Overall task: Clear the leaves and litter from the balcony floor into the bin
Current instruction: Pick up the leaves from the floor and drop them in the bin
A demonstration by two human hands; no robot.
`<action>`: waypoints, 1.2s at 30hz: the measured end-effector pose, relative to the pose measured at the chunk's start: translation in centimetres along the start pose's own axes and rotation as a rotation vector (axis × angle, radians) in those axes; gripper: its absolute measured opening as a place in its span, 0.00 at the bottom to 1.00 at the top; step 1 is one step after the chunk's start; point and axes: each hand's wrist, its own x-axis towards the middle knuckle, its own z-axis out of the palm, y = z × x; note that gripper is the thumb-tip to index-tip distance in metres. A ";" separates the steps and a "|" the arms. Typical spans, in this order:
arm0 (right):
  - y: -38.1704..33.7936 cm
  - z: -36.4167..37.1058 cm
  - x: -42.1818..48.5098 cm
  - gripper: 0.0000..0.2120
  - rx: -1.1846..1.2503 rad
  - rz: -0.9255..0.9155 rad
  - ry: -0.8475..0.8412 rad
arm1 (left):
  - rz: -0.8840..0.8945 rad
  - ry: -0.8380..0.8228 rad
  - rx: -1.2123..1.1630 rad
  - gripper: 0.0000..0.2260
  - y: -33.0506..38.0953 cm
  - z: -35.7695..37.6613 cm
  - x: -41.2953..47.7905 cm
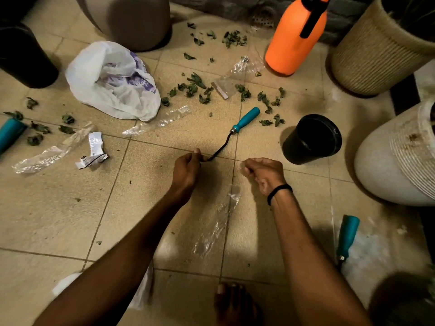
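Head view: the fingers of your left hand pinch the dark metal end of the teal-handled garden tool. Your right hand is curled, around what you cannot tell. Dry green leaves and clear plastic wrappers lie scattered on the beige tiled floor.

Left hand pinches the tool's metal end; right hand curls just beside it; leaves lie beyond the tool.

No legible text. Crumpled paper scrap: dark print, unreadable. White bag: purple print, illegible.
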 end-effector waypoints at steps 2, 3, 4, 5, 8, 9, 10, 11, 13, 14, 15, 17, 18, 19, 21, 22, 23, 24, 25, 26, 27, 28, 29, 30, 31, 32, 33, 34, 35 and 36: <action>-0.5 -0.5 -0.2 0.04 0.151 0.067 -0.005 | 0.032 -0.011 0.033 0.18 0.3 0.1 0.2; -0.8 -0.6 -0.4 0.05 0.208 0.090 -0.013 | 0.050 -0.027 0.066 0.17 0.4 0.3 0.2; -0.9 -0.6 -0.5 0.05 0.253 0.109 -0.024 | 0.065 -0.049 0.100 0.17 0.5 0.5 0.3; -1.1 -0.6 -0.7 0.05 0.287 0.124 -0.035 | 0.077 -0.072 0.134 0.16 0.5 0.7 0.2; -1.7 -0.3 -0.9 0.05 0.341 0.129 -0.018 | 0.135 -0.123 0.223 0.15 0.8 1.8 0.3; -1.9 -0.2 -0.9 0.05 0.320 0.111 -0.004 | 0.163 -0.122 0.264 0.15 1.1 2.1 0.4; -1.8 0.1 -0.6 0.06 0.271 0.081 0.020 | 0.195 -0.117 0.307 0.15 1.4 2.4 0.6; -1.9 0.3 -0.1 0.07 0.205 0.043 0.052 | 0.238 -0.115 0.349 0.15 1.9 2.8 0.9; -1.7 0.6 1.1 0.08 0.042 -0.018 0.142 | 0.321 -0.128 0.433 0.14 3.0 3.6 1.9; -1.7 0.6 1.8 0.07 -0.041 -0.045 0.187 | 0.349 -0.145 0.489 0.12 3.7 4.0 2.4; -1.8 0.7 2.3 0.06 -0.116 -0.068 0.228 | 0.371 -0.170 0.553 0.11 4.3 4.5 3.1; -2.2 0.8 3.3 0.05 -0.231 -0.126 0.304 | 0.431 -0.212 0.720 0.11 5.7 6.1 5.1; -2.4 1.0 3.8 0.05 -0.282 -0.155 0.336 | 0.497 -0.223 0.833 0.12 6.4 7.0 6.2; -2.5 1.2 4.2 0.05 -0.327 -0.182 0.360 | 0.583 -0.227 0.958 0.14 7.0 7.9 7.3; -2.1 1.7 5.3 0.08 -0.380 -0.244 0.385 | 0.777 -0.242 1.189 0.17 8.0 10.0 9.6; -1.8 1.8 5.9 0.10 -0.400 -0.263 0.396 | 0.856 -0.252 1.284 0.18 8.4 11.2 10.6; -1.6 1.9 6.3 0.11 -0.406 -0.279 0.405 | 0.909 -0.267 1.359 0.18 8.9 12.4 11.5; -1.5 1.8 6.5 0.12 -0.404 -0.295 0.406 | 0.935 -0.279 1.414 0.19 9.2 13.5 12.3; -1.4 1.8 6.4 0.12 -0.400 -0.317 0.411 | 0.943 -0.293 1.457 0.21 9.2 14.6 13.0; -1.3 1.6 6.6 0.11 -0.393 -0.345 0.427 | 0.949 -0.304 1.486 0.22 9.3 15.7 13.5; -1.2 1.7 6.7 0.11 -0.390 -0.373 0.451 | 0.954 -0.310 1.508 0.23 9.2 16.6 13.8; -1.0 1.7 6.9 0.10 -0.375 -0.394 0.481 | 0.966 -0.314 1.523 0.22 9.0 17.4 14.1; -0.9 1.8 7.1 0.10 -0.353 -0.400 0.505 | 0.988 -0.313 1.531 0.20 8.9 18.0 14.3; -1.0 1.9 7.3 0.09 -0.342 -0.396 0.522 | 1.009 -0.314 1.519 0.17 8.7 18.3 14.4; -1.3 1.9 7.4 0.09 -0.335 -0.382 0.529 | 1.018 -0.319 1.487 0.14 8.8 18.7 14.6; -1.5 1.9 7.6 0.09 -0.335 -0.370 0.525 | 1.001 -0.325 1.417 0.12 8.9 18.6 14.8; -1.9 2.0 7.8 0.09 -0.333 -0.366 0.516 | 0.964 -0.326 1.292 0.11 9.3 18.5 15.1; -2.2 2.0 8.1 0.10 -0.339 -0.362 0.506 | 0.914 -0.320 1.117 0.10 9.8 18.1 15.2; -2.5 2.1 8.6 0.11 -0.352 -0.363 0.507 | 0.842 -0.312 0.939 0.10 10.2 17.6 15.6; -2.9 2.2 9.3 0.12 -0.364 -0.362 0.525 | 0.762 -0.289 0.787 0.12 11.0 17.1 15.9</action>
